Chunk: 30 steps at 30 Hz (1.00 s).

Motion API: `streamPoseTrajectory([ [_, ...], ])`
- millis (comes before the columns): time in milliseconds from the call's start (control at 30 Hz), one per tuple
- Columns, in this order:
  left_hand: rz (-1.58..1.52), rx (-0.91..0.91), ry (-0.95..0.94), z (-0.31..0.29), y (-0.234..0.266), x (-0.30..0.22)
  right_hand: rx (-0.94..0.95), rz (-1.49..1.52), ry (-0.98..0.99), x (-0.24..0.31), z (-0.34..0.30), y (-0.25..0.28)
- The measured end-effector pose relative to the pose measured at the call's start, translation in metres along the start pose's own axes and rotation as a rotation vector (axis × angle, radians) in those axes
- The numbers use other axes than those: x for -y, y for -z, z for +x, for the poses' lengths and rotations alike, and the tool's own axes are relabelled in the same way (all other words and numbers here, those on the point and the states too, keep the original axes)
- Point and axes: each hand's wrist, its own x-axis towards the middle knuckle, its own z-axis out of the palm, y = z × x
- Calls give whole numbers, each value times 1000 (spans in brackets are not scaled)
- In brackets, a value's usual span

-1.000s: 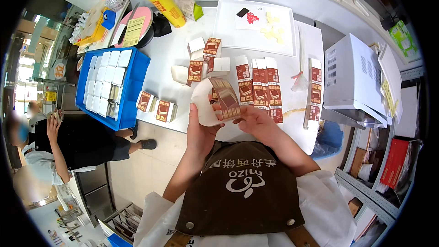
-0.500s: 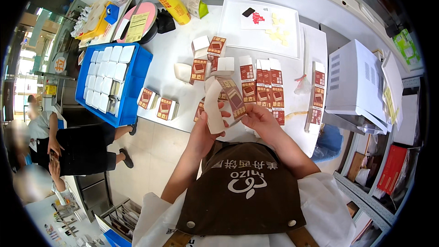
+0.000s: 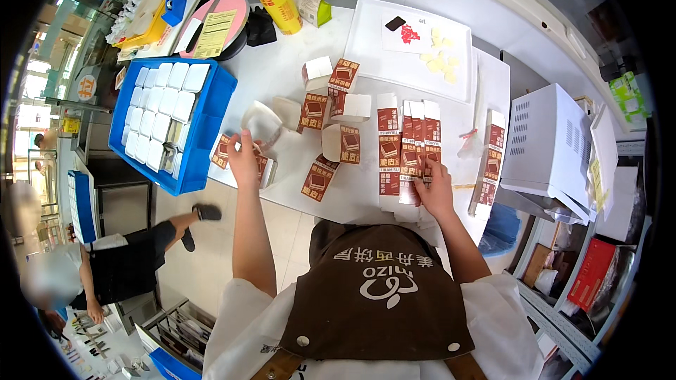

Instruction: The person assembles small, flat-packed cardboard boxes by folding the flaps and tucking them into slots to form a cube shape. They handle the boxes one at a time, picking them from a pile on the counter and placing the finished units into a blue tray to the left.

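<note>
flat cartons (image 3: 415, 131), red-brown with white end flaps, lie overlapped in upright columns on the counter (image 3: 352, 197), their near part under the right fingers (image 3: 434, 168). just beyond the left fingers (image 3: 246, 138) is a pale rounded piece (image 3: 262, 121), blurred; whether they touch is unclear.

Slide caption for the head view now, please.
The right hand reaches flat cartons; the left hand is by small printed boxes, near a blue crate.
</note>
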Motion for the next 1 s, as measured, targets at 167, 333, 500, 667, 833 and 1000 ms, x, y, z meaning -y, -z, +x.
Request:
streamPoseTrajectory([
  [167, 231, -85, -61, 52, -4, 23, -34, -114, -143, -11, -13, -23],
  [333, -280, 236, 185, 13, -27, -39, -103, -146, -129, -5, -23, -40],
  [500, -438, 133, 259, 46, -29, -16, -142, -21, -106, -20, -18, -34],
  [667, -657, 104, 434, 111, -17, 59, -155, 47, -113, -32, -9, -26],
  [833, -658, 57, 543, 111, -34, 72, -177, 63, -102, -32, -8, -21],
  [1000, -494, 12, 670, 93, -39, 65, -142, 352, -191, -43, -12, -16],
])
